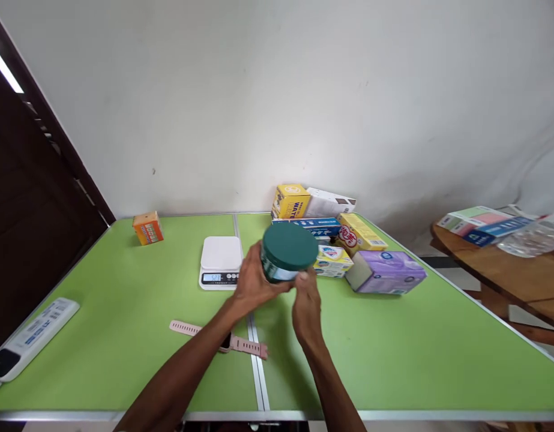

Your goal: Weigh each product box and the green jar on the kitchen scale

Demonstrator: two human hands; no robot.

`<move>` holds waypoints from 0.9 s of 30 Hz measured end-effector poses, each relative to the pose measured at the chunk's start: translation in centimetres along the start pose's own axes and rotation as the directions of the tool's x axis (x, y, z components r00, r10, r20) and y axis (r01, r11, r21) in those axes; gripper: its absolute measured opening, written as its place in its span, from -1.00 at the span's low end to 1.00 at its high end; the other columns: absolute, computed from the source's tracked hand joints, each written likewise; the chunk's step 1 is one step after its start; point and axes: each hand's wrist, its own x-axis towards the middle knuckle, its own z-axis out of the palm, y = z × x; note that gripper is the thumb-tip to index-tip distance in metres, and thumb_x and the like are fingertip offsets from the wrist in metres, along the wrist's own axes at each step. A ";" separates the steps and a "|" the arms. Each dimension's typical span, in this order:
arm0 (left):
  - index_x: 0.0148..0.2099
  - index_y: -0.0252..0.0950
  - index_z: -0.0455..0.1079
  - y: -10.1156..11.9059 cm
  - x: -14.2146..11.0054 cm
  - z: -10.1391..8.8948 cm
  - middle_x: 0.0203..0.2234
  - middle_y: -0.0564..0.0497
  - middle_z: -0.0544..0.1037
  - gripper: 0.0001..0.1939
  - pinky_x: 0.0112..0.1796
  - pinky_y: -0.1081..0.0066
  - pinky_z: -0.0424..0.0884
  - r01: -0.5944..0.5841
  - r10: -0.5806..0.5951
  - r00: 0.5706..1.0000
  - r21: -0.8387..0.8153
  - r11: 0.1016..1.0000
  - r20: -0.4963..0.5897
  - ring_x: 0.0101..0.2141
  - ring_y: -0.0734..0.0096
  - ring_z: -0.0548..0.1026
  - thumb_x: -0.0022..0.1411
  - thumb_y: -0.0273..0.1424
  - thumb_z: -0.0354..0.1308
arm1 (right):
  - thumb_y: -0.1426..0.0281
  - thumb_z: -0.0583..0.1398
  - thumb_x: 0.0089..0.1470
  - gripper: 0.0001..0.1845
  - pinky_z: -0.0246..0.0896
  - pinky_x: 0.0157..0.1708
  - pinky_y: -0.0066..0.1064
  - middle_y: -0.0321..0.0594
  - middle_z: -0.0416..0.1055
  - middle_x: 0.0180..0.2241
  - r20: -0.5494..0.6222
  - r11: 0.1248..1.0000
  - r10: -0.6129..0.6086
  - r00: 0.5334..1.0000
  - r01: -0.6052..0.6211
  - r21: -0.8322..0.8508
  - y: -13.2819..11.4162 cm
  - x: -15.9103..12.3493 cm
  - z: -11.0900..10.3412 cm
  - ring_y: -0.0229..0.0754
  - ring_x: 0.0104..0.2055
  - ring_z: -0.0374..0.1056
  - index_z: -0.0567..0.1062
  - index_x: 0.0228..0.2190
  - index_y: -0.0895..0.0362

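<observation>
Desk (123,336) in bright green fills the view, split by a metal seam, with a second wooden table (497,264) off to the side. Next down in size, a cluster of boxes (349,240) sits against the far wall, a purple pack (387,271) lying at its near edge. Then the white scale (221,261), display lit, pan bare. Now the action: the green-lidded jar (288,252) is held up in the air just beside the scale, tilted toward the camera. Left hand (254,282) wraps its side, fingers closed on it; right hand (306,300) supports it from below, thumb pressed against the base. This looks like the carrying step, jar in transit. A pink watch (222,342) lies under the left forearm, and a small orange box (147,228) sits alone at the far corner.
</observation>
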 end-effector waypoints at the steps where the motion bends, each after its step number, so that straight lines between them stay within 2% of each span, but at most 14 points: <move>1: 0.32 -0.21 0.29 -0.3 0.8 -1.8 0.14 -0.19 0.59 0.01 0.10 0.06 0.56 -0.009 0.010 1.000 0.034 0.999 -0.030 0.14 -0.05 0.58 -0.16 -0.22 0.59 | -0.18 0.02 0.35 -0.24 0.17 0.34 0.04 0.04 0.47 0.22 0.059 0.999 -0.019 0.998 0.018 0.029 -0.6 0.6 1.9 0.15 0.31 0.32 0.48 0.21 0.12; 5: 0.25 -0.24 0.30 -2.4 3.2 -7.5 0.07 -0.21 0.61 -0.11 -0.01 0.09 0.57 0.015 0.007 0.992 0.173 0.985 -0.129 0.06 -0.05 0.60 -0.08 -0.14 0.55 | -0.17 0.00 0.38 -0.26 0.28 0.27 -0.02 0.04 0.52 0.18 0.248 0.992 -0.089 0.965 0.063 0.112 -1.3 2.2 8.1 0.12 0.23 0.40 0.51 0.19 0.10; 7: 0.20 -0.23 0.31 -3.6 3.9 -9.2 0.03 -0.18 0.62 -0.17 -0.04 0.12 0.56 0.037 -0.008 0.989 0.194 0.980 -0.149 0.02 -0.01 0.62 -0.06 -0.13 0.53 | -0.14 0.00 0.40 -0.31 0.31 0.24 -0.03 0.02 0.53 0.16 0.304 0.990 -0.108 0.947 0.073 0.123 -0.9 2.5 10.1 0.10 0.20 0.43 0.52 0.18 0.09; 10: 0.17 -0.22 0.31 -5.2 4.4 -10.4 0.00 -0.14 0.63 -0.20 -0.09 0.15 0.55 0.062 -0.031 0.987 0.194 0.979 -0.160 -0.02 0.03 0.62 -0.06 -0.12 0.52 | -0.11 0.01 0.42 -0.35 0.30 0.23 -0.01 0.03 0.52 0.17 0.354 0.992 -0.110 0.929 0.079 0.101 0.1 2.8 11.8 0.09 0.20 0.42 0.51 0.17 0.08; 17: 0.18 -0.23 0.32 -7.1 5.2 -10.9 0.02 -0.16 0.62 -0.18 -0.01 0.11 0.54 0.073 -0.055 0.990 0.134 0.988 -0.130 0.02 0.03 0.61 -0.06 -0.11 0.55 | -0.13 0.01 0.41 -0.33 0.28 0.28 0.00 0.04 0.53 0.17 0.368 0.991 -0.126 0.921 0.100 0.089 1.6 3.2 12.7 0.09 0.22 0.43 0.51 0.19 0.08; 21: 0.30 -0.22 0.28 -8.3 5.2 -11.9 0.21 -0.25 0.53 -0.01 0.19 -0.02 0.43 0.034 -0.031 0.996 0.039 0.999 -0.079 0.19 -0.08 0.52 -0.09 -0.03 0.59 | -0.16 -0.02 0.41 -0.26 0.16 0.39 0.02 0.06 0.47 0.27 0.318 0.997 -0.068 0.946 0.049 0.067 3.4 3.8 11.8 0.08 0.33 0.35 0.51 0.22 0.11; 24: 0.31 -0.19 0.30 -10.5 4.7 -13.0 0.33 -0.28 0.42 -0.10 0.32 -0.09 0.28 0.044 -0.068 0.981 -0.134 0.990 -0.181 0.33 -0.11 0.39 0.09 0.17 0.41 | -0.26 -0.05 0.35 -0.14 0.12 0.40 0.09 0.15 0.48 0.24 0.193 1.000 0.016 0.981 -0.015 -0.007 5.6 4.4 10.9 0.15 0.32 0.35 0.54 0.16 0.18; 26: 0.24 -0.18 0.36 -12.4 4.4 -13.6 0.28 -0.26 0.47 -0.21 0.33 -0.09 0.27 0.093 -0.168 0.950 -0.276 0.957 -0.264 0.31 -0.06 0.42 0.21 0.27 0.22 | -0.30 -0.07 0.32 -0.10 0.17 0.35 0.12 0.18 0.52 0.18 0.143 0.999 0.035 0.989 -0.030 -0.039 6.8 4.6 10.6 0.17 0.26 0.39 0.56 0.10 0.18; 27: 0.17 -0.19 0.39 -13.3 4.3 -13.7 0.21 -0.25 0.51 -0.23 0.32 -0.08 0.28 0.123 -0.229 0.928 -0.339 0.933 -0.294 0.28 -0.04 0.46 0.21 0.31 0.18 | -0.30 -0.08 0.32 -0.11 0.19 0.33 0.12 0.17 0.54 0.14 0.130 0.998 0.028 0.991 -0.022 -0.050 7.3 4.7 10.6 0.17 0.23 0.41 0.57 0.07 0.17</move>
